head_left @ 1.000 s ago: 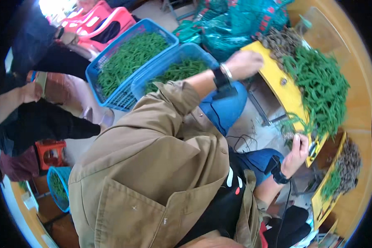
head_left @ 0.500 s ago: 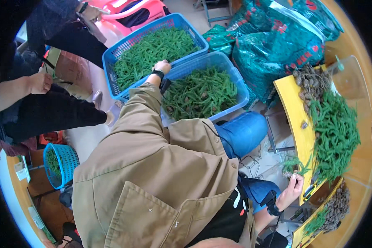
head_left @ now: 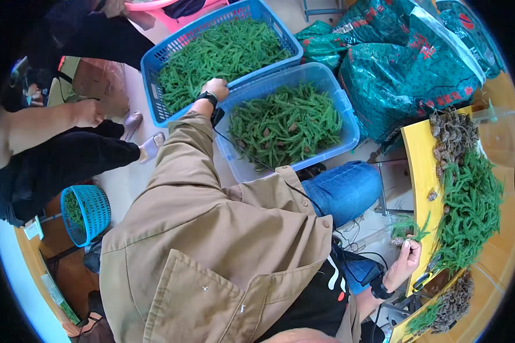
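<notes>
My left hand [head_left: 216, 88] is curled over the near rim of a blue basket [head_left: 190, 110] heaped with green needle sprigs; its fingertips are hidden, so I cannot make out what it holds. Against that basket stands a clear blue bin [head_left: 321, 158], containing more sprigs and some brown cones. Off to the right, my right hand [head_left: 405, 262] pinches a small green sprig [head_left: 422, 227] between thumb and fingers. A brown cone shows beside those fingertips. Close by are a yellow board [head_left: 419, 171] and the pile of green sprigs [head_left: 470, 211] on it.
Brown cones [head_left: 453, 137] lie at the board's far end, with dark-handled scissors [head_left: 422, 280] near its lower end. Large green bags [head_left: 403, 80] stand behind. Another person's hand [head_left: 88, 113] is at the left, above a small blue basket [head_left: 97, 212]. Black cables cross my lap.
The whole view has shifted slightly. My left hand has slid a little leftward along the basket rim. My right hand keeps its pinch on the sprig. The other person's arm has reached further right.
</notes>
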`<action>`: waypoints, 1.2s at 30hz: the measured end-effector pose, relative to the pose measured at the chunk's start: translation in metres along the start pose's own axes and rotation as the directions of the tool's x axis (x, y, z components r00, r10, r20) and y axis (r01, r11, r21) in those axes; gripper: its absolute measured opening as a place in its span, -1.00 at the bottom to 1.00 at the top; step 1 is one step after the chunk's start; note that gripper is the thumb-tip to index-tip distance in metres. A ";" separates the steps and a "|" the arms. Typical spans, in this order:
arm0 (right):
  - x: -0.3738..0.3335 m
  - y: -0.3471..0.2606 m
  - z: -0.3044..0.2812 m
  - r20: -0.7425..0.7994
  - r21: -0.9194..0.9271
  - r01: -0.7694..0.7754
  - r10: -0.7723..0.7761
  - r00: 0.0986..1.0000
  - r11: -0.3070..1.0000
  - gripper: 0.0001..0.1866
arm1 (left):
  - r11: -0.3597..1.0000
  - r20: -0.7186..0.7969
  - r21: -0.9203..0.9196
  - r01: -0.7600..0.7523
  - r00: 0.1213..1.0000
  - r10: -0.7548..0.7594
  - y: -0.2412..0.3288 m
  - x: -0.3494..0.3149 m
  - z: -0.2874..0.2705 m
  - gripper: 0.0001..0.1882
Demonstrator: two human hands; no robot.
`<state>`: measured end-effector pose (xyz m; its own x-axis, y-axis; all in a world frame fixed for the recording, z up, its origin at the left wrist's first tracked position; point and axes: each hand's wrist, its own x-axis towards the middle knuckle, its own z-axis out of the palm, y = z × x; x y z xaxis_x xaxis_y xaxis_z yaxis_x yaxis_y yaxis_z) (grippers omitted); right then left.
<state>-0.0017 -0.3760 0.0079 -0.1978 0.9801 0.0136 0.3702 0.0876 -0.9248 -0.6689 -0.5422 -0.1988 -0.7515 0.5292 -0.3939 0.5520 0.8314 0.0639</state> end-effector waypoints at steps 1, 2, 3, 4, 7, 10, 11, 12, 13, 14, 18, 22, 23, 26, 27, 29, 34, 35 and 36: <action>0.000 0.004 0.001 0.018 -0.013 0.005 -0.004 1.000 1.000 -0.92 | 1.000 -0.008 -0.021 0.016 1.000 -0.016 0.004 -0.009 -0.005 -0.64; -0.002 0.005 0.001 0.011 -0.015 -0.006 0.006 1.000 1.000 -0.92 | 0.999 -0.015 -0.034 0.025 1.000 -0.026 0.010 -0.012 -0.013 -0.65; -0.001 0.007 0.003 0.022 -0.015 -0.001 0.002 1.000 1.000 -0.92 | 0.999 -0.011 -0.036 0.034 0.999 -0.034 0.006 -0.016 -0.016 -0.65; 0.000 0.008 0.005 0.033 -0.014 0.004 -0.003 0.999 1.000 -0.92 | 0.998 -0.034 -0.036 0.052 0.998 -0.053 0.001 -0.019 -0.018 -0.65; -0.002 0.011 0.003 0.021 -0.028 -0.006 0.007 1.000 1.000 -0.92 | 0.998 -0.075 -0.033 0.056 0.996 -0.058 0.004 -0.015 -0.023 -0.66; -0.005 0.012 0.003 0.009 -0.039 -0.025 0.026 1.000 0.999 -0.91 | 0.996 -0.096 -0.049 0.076 0.992 -0.080 0.004 -0.017 -0.029 -0.65; -0.004 0.008 0.005 0.017 -0.042 -0.014 0.015 1.000 0.999 -0.91 | 0.996 -0.098 -0.048 0.076 0.992 -0.081 0.004 -0.020 -0.032 -0.65; -0.004 0.004 0.008 0.025 -0.044 -0.003 0.004 1.000 0.999 -0.90 | 0.996 -0.098 -0.046 0.082 0.991 -0.086 0.002 -0.023 -0.036 -0.65; -0.003 0.003 0.009 0.035 -0.045 0.010 -0.008 0.999 0.999 -0.89 | 0.995 -0.098 -0.045 0.089 0.991 -0.093 0.001 -0.026 -0.040 -0.65; -0.004 0.004 0.008 0.037 -0.040 0.012 -0.010 0.999 0.999 -0.89 | 0.994 -0.100 -0.044 0.097 0.990 -0.101 -0.001 -0.030 -0.043 -0.65; -0.010 0.004 -0.002 -0.010 0.001 -0.033 0.033 0.999 0.999 -0.88 | 0.989 -0.148 -0.028 0.145 0.978 -0.148 -0.004 -0.046 -0.041 -0.66; -0.013 0.009 -0.007 0.011 -0.021 -0.019 0.019 1.000 1.000 -0.87 | 0.989 -0.115 -0.028 0.144 0.982 -0.146 -0.006 -0.070 -0.067 -0.66; -0.014 0.011 -0.008 0.007 -0.015 -0.009 0.009 1.000 1.000 -0.87 | 0.989 -0.119 -0.028 0.145 0.982 -0.147 -0.007 -0.074 -0.068 -0.66; -0.016 0.014 -0.008 -0.003 0.005 0.015 -0.015 1.000 1.000 -0.87 | 0.983 -0.181 0.023 0.182 0.968 -0.175 -0.016 -0.088 -0.071 -0.66; -0.017 0.010 -0.012 0.001 -0.008 0.025 -0.025 1.000 1.000 -0.88 | 0.983 -0.184 0.023 0.182 0.967 -0.175 -0.018 -0.097 -0.072 -0.66; -0.019 0.002 -0.020 0.011 -0.033 0.045 -0.044 0.999 0.998 -0.89 | 0.972 -0.161 0.049 0.228 0.963 -0.217 -0.028 -0.118 -0.070 -0.67; -0.035 0.002 -0.056 0.006 0.029 0.078 -0.078 0.997 0.997 -0.90 | 0.936 -0.199 0.118 0.331 0.932 -0.304 -0.055 -0.182 -0.066 -0.66; -0.038 0.004 -0.057 0.014 0.056 0.065 -0.065 0.998 0.996 -0.91 | 0.941 -0.225 0.107 0.320 0.930 -0.291 -0.057 -0.189 -0.067 -0.66; -0.040 0.006 -0.058 0.020 0.082 0.051 -0.053 0.998 0.995 -0.91 | 0.947 -0.251 0.097 0.307 0.928 -0.276 -0.059 -0.194 -0.068 -0.65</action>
<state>0.0607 -0.4049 0.0240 -0.2353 0.9704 0.0546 0.2838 0.1223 -0.9511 -0.5800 -0.6828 -0.0641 -0.9402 0.3043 -0.1528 0.3263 0.9334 -0.1491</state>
